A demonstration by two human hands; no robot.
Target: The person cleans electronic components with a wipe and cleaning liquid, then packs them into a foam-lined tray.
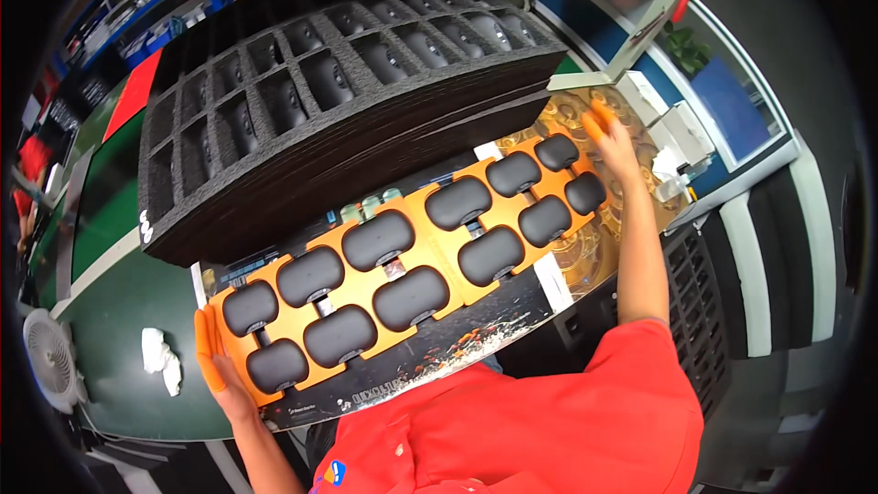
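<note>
An orange tray (pixel 422 240) lies slantwise in front of me with two rows of black rounded cases (pixel 411 297) set in it. My left hand (pixel 219 368), with orange finger covers, is at the tray's left end. Its fingers stretch along that edge, touching or very close to it, and not wrapped round it. Beyond the tray's right end, my right hand (pixel 612 139) hovers open with orange-covered fingers extended and nothing in them. The tray rests on a black printed board (pixel 439 352).
Behind the tray stands a tall stack of black foam trays (pixel 366 96), its pockets holding dark pieces. On the green table (pixel 110 348) are a crumpled white cloth (pixel 161 361) and a fan (pixel 55 361). A metal post (pixel 654 23) rises at the right, near white boxes (pixel 681 133).
</note>
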